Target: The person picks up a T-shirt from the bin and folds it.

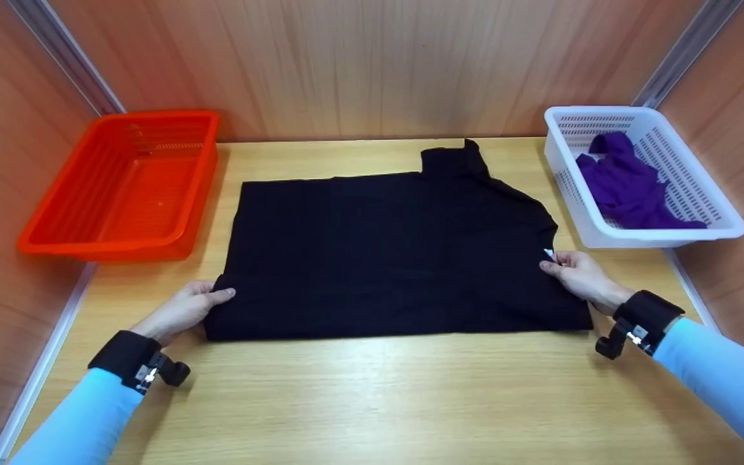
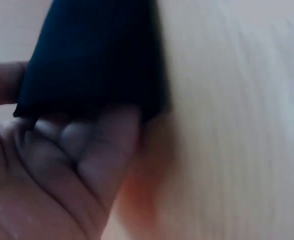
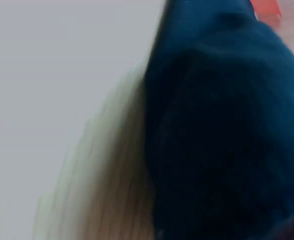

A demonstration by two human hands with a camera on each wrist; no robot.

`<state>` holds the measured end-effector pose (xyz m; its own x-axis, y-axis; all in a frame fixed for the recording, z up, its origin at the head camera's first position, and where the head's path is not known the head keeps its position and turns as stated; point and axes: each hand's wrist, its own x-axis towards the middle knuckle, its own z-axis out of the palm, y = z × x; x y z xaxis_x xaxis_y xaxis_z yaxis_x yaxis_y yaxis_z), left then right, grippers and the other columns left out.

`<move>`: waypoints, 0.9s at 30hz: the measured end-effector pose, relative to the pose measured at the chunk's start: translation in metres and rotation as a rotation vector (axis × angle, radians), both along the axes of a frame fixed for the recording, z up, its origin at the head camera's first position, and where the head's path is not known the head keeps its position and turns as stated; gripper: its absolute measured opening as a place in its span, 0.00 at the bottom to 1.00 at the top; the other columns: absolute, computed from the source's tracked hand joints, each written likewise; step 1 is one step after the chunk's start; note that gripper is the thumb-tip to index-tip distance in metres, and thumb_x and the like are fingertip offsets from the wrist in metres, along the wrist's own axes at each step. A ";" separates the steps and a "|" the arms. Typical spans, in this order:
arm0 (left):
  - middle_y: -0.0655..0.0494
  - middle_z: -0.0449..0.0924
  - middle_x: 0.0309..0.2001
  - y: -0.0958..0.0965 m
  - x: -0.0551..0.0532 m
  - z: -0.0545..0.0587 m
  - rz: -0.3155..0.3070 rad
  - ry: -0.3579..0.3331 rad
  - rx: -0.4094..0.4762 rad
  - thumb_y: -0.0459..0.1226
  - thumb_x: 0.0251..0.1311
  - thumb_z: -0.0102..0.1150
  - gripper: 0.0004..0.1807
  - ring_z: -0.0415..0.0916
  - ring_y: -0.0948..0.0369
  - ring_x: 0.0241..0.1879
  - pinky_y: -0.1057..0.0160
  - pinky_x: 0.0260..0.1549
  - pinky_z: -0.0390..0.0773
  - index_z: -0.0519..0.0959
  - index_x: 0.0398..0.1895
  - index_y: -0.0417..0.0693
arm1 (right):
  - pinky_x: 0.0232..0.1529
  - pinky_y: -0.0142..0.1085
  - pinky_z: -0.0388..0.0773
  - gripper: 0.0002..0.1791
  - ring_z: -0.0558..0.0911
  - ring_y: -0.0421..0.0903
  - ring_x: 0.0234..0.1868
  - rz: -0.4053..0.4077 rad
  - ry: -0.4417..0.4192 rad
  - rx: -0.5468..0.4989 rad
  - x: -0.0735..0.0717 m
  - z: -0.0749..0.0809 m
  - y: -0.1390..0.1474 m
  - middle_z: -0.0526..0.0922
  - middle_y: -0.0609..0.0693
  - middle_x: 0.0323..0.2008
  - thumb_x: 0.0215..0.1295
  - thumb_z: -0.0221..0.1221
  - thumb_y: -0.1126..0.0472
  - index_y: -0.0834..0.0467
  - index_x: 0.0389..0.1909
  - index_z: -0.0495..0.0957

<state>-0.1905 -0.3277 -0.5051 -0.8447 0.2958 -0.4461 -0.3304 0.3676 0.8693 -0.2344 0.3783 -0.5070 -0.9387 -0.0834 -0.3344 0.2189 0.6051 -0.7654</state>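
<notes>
Black turtleneck sweater [image 1: 385, 248] lies flat mid-table [image 1: 372, 400], folded, collar toward the back wall. Your left hand [image 1: 181, 310] grips its near-left corner, thumb on top. Your right hand [image 1: 578, 274] pinches the right edge beside a small white tag [image 1: 547, 252]. Orange basket [image 1: 123, 187] left; white basket [image 1: 643, 174] right, holding a purple garment [image 1: 627, 187].

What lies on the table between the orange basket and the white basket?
In the head view, the black garment lies flat between the orange basket and the white basket; both hands hold its near corners.
</notes>
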 end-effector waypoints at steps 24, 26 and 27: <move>0.15 0.73 0.72 0.015 0.032 0.009 -0.058 0.263 -0.659 0.56 0.75 0.71 0.56 0.75 0.25 0.73 0.27 0.72 0.76 0.55 0.85 0.25 | 0.31 0.30 0.82 0.34 0.84 0.37 0.30 0.320 -0.343 -0.119 0.018 0.024 0.051 0.85 0.40 0.28 0.71 0.72 0.69 0.67 0.67 0.61; 0.18 0.81 0.64 0.016 0.036 0.009 -0.058 0.342 -0.715 0.54 0.71 0.76 0.54 0.83 0.27 0.62 0.28 0.64 0.81 0.58 0.82 0.26 | 0.29 0.30 0.82 0.34 0.84 0.38 0.27 0.356 -0.353 -0.053 0.020 0.027 0.047 0.84 0.42 0.26 0.68 0.74 0.70 0.67 0.63 0.61; 0.20 0.84 0.59 0.018 0.037 0.009 -0.055 0.389 -0.751 0.53 0.69 0.78 0.54 0.85 0.29 0.56 0.29 0.58 0.83 0.59 0.81 0.28 | 0.28 0.30 0.82 0.33 0.84 0.39 0.25 0.372 -0.328 0.007 0.020 0.030 0.044 0.84 0.43 0.24 0.65 0.76 0.70 0.67 0.60 0.63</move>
<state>-0.1532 -0.3102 -0.4962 -0.9718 0.0822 -0.2211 -0.0230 0.8998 0.4358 -0.2143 0.4220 -0.4774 -0.6912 -0.3890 -0.6090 0.2158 0.6931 -0.6877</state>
